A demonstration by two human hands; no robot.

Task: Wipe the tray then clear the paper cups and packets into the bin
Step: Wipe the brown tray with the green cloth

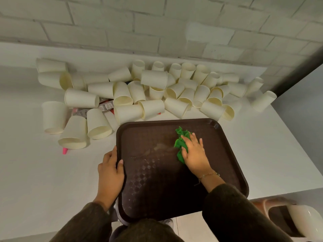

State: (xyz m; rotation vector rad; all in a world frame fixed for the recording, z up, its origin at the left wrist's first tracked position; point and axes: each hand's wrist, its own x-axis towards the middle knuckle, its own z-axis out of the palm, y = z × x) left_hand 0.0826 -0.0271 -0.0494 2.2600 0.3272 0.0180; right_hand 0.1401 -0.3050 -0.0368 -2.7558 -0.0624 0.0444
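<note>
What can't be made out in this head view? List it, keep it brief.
Head view only:
Packets: mostly buried under the paper cups; print too small to read.
Pink item: a cup covers all but its tip.
Tray: near edge hidden by the sleeves.
Green cloth: partly under the right hand.
Possible bin: cut off at the frame's lower right corner, so what it is stays unsure.

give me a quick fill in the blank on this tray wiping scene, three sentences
1. The right hand presses a ____ cloth onto the tray.
2. The left hand grips the tray's ____ edge.
3. The paper cups lie heaped between the tray and the ____.

Missing words: green; left; wall
</note>
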